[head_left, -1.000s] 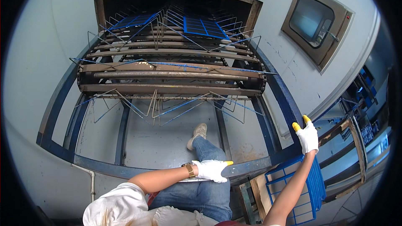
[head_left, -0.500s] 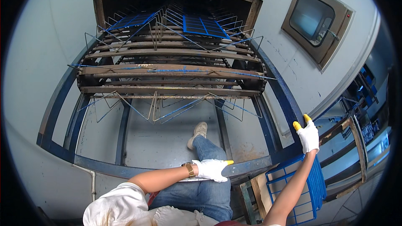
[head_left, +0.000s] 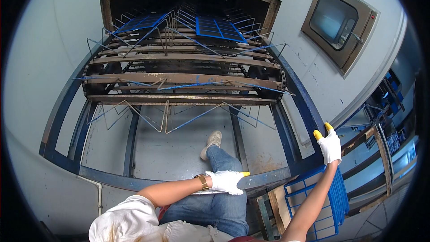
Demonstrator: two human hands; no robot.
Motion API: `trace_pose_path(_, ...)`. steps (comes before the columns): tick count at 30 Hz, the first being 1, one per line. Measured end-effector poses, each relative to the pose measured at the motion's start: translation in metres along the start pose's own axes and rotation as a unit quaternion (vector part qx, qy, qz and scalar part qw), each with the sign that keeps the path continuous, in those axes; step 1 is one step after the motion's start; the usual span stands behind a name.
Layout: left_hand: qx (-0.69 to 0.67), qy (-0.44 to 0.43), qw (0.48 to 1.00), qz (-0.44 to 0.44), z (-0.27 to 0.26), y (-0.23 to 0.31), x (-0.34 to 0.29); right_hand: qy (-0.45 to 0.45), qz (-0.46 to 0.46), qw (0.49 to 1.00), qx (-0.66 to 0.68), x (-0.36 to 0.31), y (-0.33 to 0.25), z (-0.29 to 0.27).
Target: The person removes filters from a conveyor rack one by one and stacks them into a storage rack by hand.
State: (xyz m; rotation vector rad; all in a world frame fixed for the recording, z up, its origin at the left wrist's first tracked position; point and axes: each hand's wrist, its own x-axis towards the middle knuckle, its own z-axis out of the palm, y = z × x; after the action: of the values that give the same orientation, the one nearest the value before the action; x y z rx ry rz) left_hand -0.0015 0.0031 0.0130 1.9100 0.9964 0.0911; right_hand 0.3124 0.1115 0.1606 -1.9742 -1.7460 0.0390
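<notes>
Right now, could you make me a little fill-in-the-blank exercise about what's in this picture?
1. The right hand, on the blue metal frame, wears a glove whose visible fingertips are ____.
2. The main colour of the glove on the other hand is ____.
3. A gold-toned wristwatch circles the person's ____ wrist.
4. Near the dark opening, the number of blue grid panels visible on the conveyor is ____.

Missing words: yellow; white; left; two.
</notes>
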Motion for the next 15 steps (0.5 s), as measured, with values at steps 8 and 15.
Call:
trace_pose_path(8,0.014,0.008,1.000,0.012,0.0016,-0.0030,0.0010,0.000,-0.002,1.000,-0.007,-0.0008,-0.0017,-0.0012)
trace_pose_path(15,0.013,-0.004,1.000,0.004,0.0053,-0.0098,0.0060,-0.001,0.000,1.000,-0.005,-0.0015,-0.0051,-0.0016)
